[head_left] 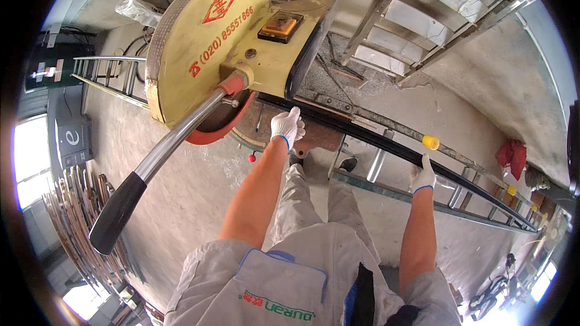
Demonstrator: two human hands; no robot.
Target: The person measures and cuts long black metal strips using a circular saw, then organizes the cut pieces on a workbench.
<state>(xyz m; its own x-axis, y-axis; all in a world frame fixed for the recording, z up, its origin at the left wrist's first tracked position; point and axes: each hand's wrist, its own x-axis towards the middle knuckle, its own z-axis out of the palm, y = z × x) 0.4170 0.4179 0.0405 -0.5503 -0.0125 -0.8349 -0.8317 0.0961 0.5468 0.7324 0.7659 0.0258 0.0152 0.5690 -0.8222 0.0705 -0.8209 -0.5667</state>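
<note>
A long black metal bar (386,143) lies across the roller stand and runs in under a yellow cut-off saw (208,42). My right hand (423,175), in a white glove, is closed around the bar well out from the saw, its thumb along the near side. My left hand (287,128), also gloved in white, is by the bar's inner end, beside the saw's rusty base (323,137). Its fingers are curled, and what they grip is hidden. The saw's lever (172,139), chrome with a black grip, slants down left, untouched. Below the yellow cover shows a red-rimmed lower guard (226,124).
A roller stand (386,196) with yellow caps (430,142) stretches to the right. A ladder-like metal frame (124,78) stands left of the saw. Several metal lengths (78,211) lean at the far left. A red cloth (511,157) hangs at the right, and a rack (417,18) stands behind.
</note>
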